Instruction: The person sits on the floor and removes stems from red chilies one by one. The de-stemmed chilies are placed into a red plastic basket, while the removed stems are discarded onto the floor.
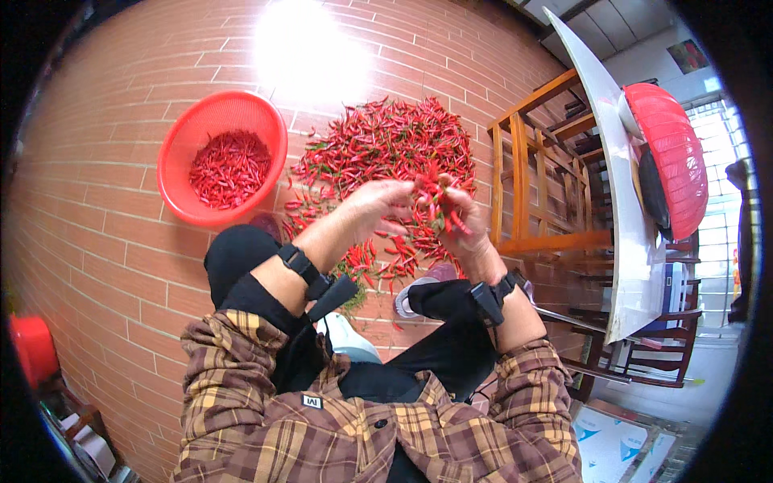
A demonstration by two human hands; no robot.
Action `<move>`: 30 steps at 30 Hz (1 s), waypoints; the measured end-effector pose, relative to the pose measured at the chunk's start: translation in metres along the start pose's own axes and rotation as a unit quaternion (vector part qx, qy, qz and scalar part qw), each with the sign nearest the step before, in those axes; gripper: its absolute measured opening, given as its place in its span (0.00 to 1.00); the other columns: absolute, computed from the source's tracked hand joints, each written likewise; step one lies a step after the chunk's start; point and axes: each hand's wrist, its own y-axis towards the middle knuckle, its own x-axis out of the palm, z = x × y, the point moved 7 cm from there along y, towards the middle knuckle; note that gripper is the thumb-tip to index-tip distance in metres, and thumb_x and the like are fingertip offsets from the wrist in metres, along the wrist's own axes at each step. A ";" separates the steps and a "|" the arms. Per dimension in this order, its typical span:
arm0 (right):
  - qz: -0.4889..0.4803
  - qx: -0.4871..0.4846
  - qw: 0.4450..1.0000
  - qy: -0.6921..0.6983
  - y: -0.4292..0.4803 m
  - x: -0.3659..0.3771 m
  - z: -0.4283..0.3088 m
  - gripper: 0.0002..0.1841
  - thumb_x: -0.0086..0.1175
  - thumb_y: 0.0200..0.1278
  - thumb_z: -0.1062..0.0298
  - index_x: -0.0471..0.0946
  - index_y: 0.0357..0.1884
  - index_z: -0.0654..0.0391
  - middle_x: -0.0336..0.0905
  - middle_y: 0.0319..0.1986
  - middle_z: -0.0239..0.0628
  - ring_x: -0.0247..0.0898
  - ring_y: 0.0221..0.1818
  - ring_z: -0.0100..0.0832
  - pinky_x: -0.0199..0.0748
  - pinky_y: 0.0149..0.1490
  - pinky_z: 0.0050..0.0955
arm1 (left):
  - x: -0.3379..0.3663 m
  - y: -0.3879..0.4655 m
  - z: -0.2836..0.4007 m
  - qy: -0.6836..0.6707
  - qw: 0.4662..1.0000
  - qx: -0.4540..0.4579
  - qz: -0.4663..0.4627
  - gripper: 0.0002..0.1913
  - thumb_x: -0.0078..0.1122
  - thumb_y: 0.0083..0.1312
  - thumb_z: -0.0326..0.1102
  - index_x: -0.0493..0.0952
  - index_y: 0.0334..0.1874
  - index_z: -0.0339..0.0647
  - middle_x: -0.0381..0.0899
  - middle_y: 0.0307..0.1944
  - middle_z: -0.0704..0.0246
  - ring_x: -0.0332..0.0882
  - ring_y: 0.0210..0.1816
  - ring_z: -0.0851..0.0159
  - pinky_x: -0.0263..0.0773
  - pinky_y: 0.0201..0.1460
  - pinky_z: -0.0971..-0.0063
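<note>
Red chili peppers with some green stems lie in a large pile [398, 136] on the tiled floor in front of me. My right hand [468, 220] is closed around a bunch of red chilies [436, 202], raised over the near side of the pile. Just left of the bunch is my left hand [383, 202], slightly blurred, its fingers apart and nothing visible between them. A red plastic mesh basket [172, 160], partly filled with red chilies [229, 172], stands to the left of the pile. Green stems [356, 296] are heaped between my feet.
A wooden frame [518, 175] stands right of the pile, beside a white tabletop [622, 241] carrying a red mesh food cover [667, 160]. I sit low on a pale stool [347, 341]. Far left is a red container [33, 350]. Loose chilies lie near my shoe [426, 287].
</note>
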 end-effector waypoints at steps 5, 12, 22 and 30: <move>0.050 -0.027 0.998 -0.019 0.012 0.003 0.014 0.29 0.51 0.57 0.78 0.60 0.62 0.52 0.74 0.47 0.41 0.76 0.42 0.33 0.79 0.47 0.36 | 0.002 0.013 0.000 0.070 0.993 0.047 0.080 0.14 0.53 0.67 0.34 0.74 0.53 0.43 0.80 0.40 0.71 0.78 0.37 0.73 0.74 0.37 0.79; 0.100 -0.003 0.994 -0.043 0.017 -0.014 0.020 0.04 0.55 0.59 0.71 0.72 0.33 0.53 0.74 0.26 0.28 0.69 0.24 0.20 0.69 0.29 0.18 | 0.023 0.006 0.009 0.166 0.974 0.133 0.075 0.13 0.53 0.66 0.30 0.75 0.52 0.37 0.80 0.39 0.73 0.77 0.38 0.77 0.73 0.37 0.82; 0.086 0.003 0.986 -0.143 0.014 -0.004 -0.005 0.04 0.52 0.61 0.68 0.73 0.35 0.56 0.76 0.25 0.31 0.73 0.24 0.21 0.70 0.26 0.18 | 0.021 -0.002 0.048 0.082 0.975 0.189 0.084 0.12 0.57 0.65 0.36 0.78 0.46 0.39 0.81 0.34 0.72 0.76 0.32 0.75 0.72 0.37 0.81; 0.137 -0.016 0.953 -0.270 0.011 -0.009 -0.018 0.07 0.57 0.59 0.67 0.78 0.35 0.59 0.76 0.24 0.29 0.70 0.21 0.19 0.69 0.28 0.17 | -0.007 -0.006 0.063 -0.052 0.969 0.194 0.142 0.12 0.56 0.66 0.41 0.79 0.31 0.39 0.77 0.24 0.74 0.72 0.22 0.77 0.67 0.27 0.85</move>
